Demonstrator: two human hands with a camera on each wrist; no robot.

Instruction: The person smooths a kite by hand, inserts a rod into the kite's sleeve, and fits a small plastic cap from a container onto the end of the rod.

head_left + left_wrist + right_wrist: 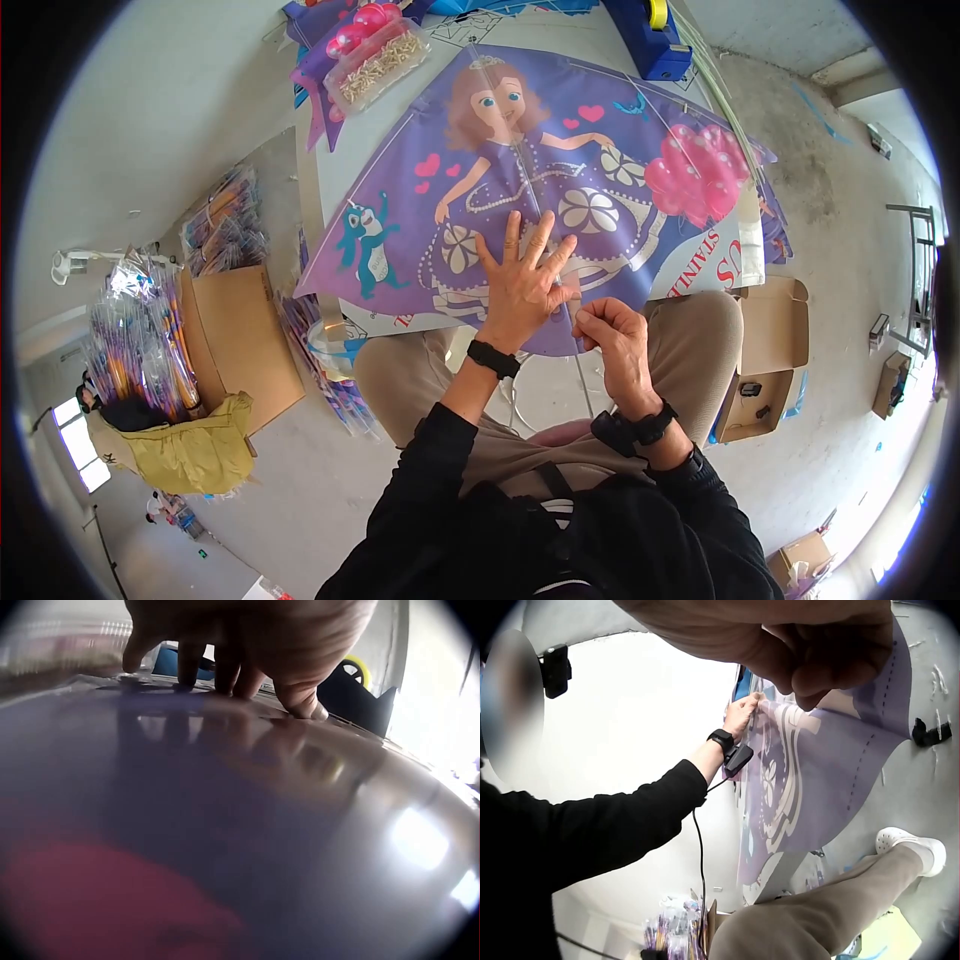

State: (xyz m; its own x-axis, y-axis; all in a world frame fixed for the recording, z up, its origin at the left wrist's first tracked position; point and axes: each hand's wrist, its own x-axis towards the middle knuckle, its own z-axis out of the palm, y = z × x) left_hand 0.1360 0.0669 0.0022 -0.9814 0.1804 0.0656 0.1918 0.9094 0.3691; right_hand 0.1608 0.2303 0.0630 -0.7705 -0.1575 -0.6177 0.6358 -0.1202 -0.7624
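A purple kite (400, 215) printed with a crowned girl in a gown lies spread over the work surface, its lower tip hanging past the front edge. My left hand (525, 285) presses on the lower middle of it with fingers spread; the left wrist view shows those fingertips (304, 711) down on the shiny sheet. Beside it, my right hand (618, 345) has its fingers curled, thumb and forefinger pinching at the kite's lower edge. A thin rod (583, 385) runs down from those fingertips toward my lap. In the right wrist view the pinching fingers hide the rod.
A clear tray of small pale pieces (378, 68) stands at the back left, a blue tape dispenser (650, 40) at the back right. Long thin rods (715, 85) lie along the right edge. On the floor are wrapped bundles (140, 335) and an open cardboard box (770, 335).
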